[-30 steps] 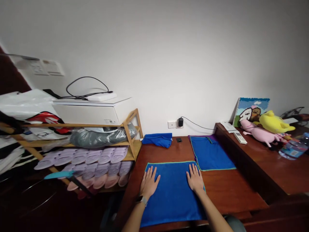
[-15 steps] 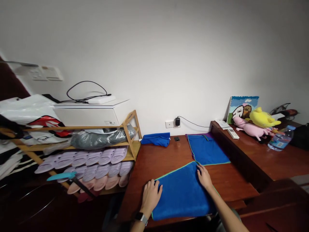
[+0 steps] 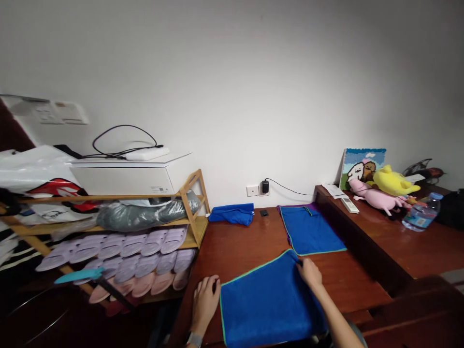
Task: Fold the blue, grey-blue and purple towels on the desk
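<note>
A blue towel with green edging lies on the brown wooden table in front of me. My right hand pinches its upper right edge, and the cloth bunches slightly under the fingers. Just off the towel's left side, my left hand rests on the wood with its fingers a little bent and apart, holding nothing. Beyond my right hand, a folded blue cloth with green and purple edges lies flat. Near the wall is a crumpled blue cloth.
On the left, a wooden rack holds several slippers, a grey plastic-wrapped bundle and a white box. The higher right-hand surface carries a remote, plush toys and a water bottle.
My left hand has come off the towel and shifted left onto the table. The right hand's fingers have closed on the towel's edge. The view has moved slightly.
</note>
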Demonstrator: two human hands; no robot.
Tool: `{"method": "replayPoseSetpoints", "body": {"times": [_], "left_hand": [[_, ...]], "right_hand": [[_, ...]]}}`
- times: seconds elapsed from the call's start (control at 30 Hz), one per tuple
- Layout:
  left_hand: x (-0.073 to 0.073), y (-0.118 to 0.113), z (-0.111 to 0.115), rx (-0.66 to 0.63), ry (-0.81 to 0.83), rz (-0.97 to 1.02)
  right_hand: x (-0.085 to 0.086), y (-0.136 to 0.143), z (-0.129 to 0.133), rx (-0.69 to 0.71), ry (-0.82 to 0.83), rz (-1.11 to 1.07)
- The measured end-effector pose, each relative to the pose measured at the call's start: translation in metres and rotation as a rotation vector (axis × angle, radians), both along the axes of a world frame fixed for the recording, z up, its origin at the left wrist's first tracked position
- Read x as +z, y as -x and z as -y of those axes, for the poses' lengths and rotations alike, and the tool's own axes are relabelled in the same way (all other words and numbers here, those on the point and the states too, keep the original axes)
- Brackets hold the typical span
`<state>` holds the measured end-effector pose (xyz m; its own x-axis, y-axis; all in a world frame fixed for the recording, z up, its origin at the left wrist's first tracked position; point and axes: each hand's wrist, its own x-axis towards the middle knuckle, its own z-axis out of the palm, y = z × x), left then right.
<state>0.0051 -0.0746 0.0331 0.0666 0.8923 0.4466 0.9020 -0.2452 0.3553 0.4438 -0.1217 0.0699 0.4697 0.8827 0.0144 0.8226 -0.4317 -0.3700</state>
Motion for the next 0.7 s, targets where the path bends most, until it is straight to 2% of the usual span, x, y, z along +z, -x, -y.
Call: {"method": "replayPoseSetpoints", "body": {"times": [0.13, 0.23, 0.3, 0.4, 0.5, 0.57, 0.63, 0.7], "left_hand": [[-0.003, 0.016, -0.005, 0.063, 0.008, -0.019], [-0.002, 0.012, -0.003, 0.054, 0.024, -0.088], [-0.002, 0.007, -0.001, 0.070, 0.045, -0.136], [-0.002, 0.004, -0.001, 0.095, 0.082, -0.178], [-0.004, 0.007, -0.004, 0.095, 0.101, -0.173], [-0.008, 0.010, -0.007, 0.098, 0.108, -0.153], [-0.014, 0.015, -0.010, 0.116, 0.115, -0.137], [-0.022, 0.019, -0.013, 0.136, 0.118, -0.128]], "right_hand": [[0.019, -0.040, 0.032, -0.129, 0.061, 0.024], [0.033, -0.078, 0.046, -0.192, -0.053, 0.087], [0.049, -0.102, 0.038, -0.155, -0.151, 0.129], [0.088, -0.131, -0.013, -0.049, -0.230, 0.206], [0.134, -0.142, -0.097, 0.078, -0.276, 0.287], [0.152, -0.138, -0.156, 0.136, -0.283, 0.299], [0.150, -0.125, -0.202, 0.152, -0.270, 0.293], [0.130, -0.111, -0.227, 0.126, -0.250, 0.276]]}}
